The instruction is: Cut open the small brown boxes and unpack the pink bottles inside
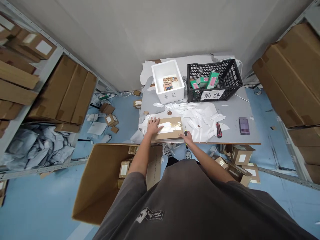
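A flat cardboard box, with white labels and shiny tape on its top, lies near the front edge of the table. My left hand rests on the box's left end, its fingers spread. At the right end of the box, my right hand is closed around a slim black-and-yellow utility knife, held upright beside the box's edge. Whether the knife's tip touches the cardboard, I cannot tell. Another utility knife, red and black, lies farther right on the table.
Crumpled white paper covers the table behind the box. A white bin and a black crate with green-and-pink boxes stand at the back. A large open carton sits front left; shelves of cartons flank both sides.
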Demonstrator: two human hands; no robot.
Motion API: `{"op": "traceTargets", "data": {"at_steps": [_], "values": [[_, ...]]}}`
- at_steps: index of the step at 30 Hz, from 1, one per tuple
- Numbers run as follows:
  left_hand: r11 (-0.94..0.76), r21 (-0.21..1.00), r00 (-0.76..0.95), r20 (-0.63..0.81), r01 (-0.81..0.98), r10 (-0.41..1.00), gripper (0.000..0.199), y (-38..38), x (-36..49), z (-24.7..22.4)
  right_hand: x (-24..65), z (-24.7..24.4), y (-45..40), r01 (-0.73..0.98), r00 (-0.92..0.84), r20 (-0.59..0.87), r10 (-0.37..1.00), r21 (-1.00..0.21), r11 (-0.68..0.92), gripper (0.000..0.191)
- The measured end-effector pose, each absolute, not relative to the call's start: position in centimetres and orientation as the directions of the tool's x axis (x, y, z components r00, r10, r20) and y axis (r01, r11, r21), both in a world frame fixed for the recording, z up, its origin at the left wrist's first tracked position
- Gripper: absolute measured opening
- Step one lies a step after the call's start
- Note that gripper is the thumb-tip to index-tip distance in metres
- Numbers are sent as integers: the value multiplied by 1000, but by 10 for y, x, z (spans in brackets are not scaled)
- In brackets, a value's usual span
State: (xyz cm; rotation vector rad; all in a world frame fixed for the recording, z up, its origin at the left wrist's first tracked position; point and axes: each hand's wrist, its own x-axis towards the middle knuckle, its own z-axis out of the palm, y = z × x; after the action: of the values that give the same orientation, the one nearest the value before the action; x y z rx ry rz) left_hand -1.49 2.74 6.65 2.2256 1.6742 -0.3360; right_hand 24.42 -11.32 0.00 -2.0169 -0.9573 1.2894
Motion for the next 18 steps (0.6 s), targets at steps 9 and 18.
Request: {"op": "traceTargets", "data": {"at_steps": [9, 18], "values": [[107, -113, -142, -374, 988, 916, 86, -65, -25, 64, 240, -11, 27, 349, 407, -467, 785, -715, -606, 56], [136, 65, -98, -404, 989, 909, 79, -73, 2, 67, 240, 3, 65, 373, 319, -417, 851, -770, -517, 54]]}}
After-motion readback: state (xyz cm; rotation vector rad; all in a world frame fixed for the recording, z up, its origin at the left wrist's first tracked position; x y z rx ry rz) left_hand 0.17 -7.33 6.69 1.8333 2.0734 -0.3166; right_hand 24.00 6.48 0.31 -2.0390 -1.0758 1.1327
